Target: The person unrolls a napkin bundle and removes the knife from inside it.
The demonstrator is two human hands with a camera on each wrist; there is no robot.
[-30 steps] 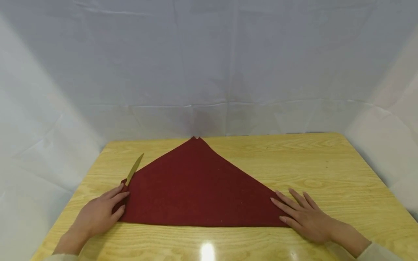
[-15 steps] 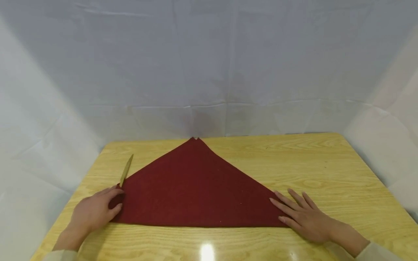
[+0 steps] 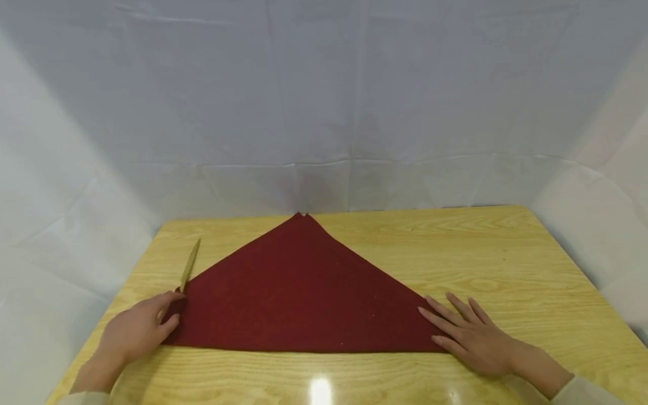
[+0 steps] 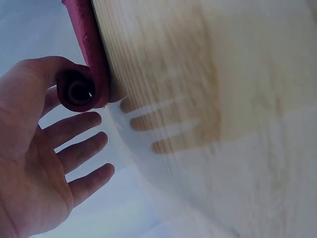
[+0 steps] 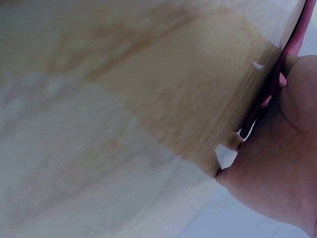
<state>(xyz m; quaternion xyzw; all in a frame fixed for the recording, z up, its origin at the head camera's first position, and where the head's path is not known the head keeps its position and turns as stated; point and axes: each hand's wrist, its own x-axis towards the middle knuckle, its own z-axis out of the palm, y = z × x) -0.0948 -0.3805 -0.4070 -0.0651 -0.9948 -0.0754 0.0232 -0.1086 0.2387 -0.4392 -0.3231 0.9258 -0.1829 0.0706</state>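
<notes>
A dark red cloth [image 3: 298, 292] lies on the table as a broad triangle, its peak at the far edge. Its left end is coiled into a small roll, whose spiral end shows in the left wrist view. My left hand [image 3: 134, 331] pinches this roll [image 4: 78, 90] between thumb and index finger, the other fingers spread apart. From the roll's far end juts a narrow, pointed tan strip [image 3: 190, 264], shaped like a knife blade; its lower part is hidden. My right hand [image 3: 478, 340] rests flat with spread fingers on the cloth's right corner.
The wood-grain table [image 3: 455, 242] stretches out around the cloth, with a bright light reflection near the front. White sheeting [image 3: 324, 112] hangs behind it and along both sides.
My left hand has moved left with the roll and the tan strip, and the flat part of the cloth now reaches further left. My right hand has hardly moved.
</notes>
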